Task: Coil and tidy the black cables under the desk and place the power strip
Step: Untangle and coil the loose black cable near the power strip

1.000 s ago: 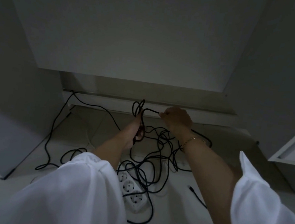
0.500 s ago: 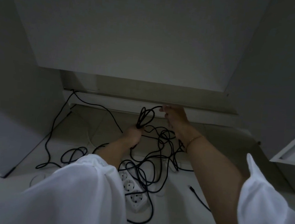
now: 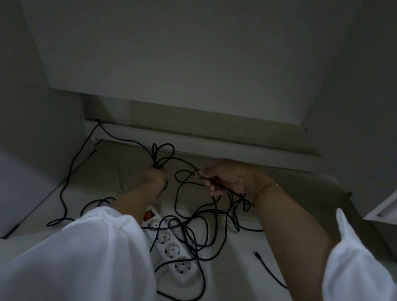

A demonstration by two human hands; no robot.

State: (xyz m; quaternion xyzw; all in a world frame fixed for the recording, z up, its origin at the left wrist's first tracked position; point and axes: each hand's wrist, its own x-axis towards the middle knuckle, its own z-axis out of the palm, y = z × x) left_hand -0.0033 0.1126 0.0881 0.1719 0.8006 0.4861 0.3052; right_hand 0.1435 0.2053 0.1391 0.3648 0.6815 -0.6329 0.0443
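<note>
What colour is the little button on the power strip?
The button is red, on the white power strip; head view shows it.

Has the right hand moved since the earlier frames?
Yes: the right hand has pulled back toward the person, away from the rail at the back, gripping a cable.

Cable tangle (image 3: 200, 225) over power strip (image 3: 172, 251)

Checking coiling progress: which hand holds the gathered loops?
The left hand: cable loops stick up from its grip. The right hand pinches only a single strand.
</note>
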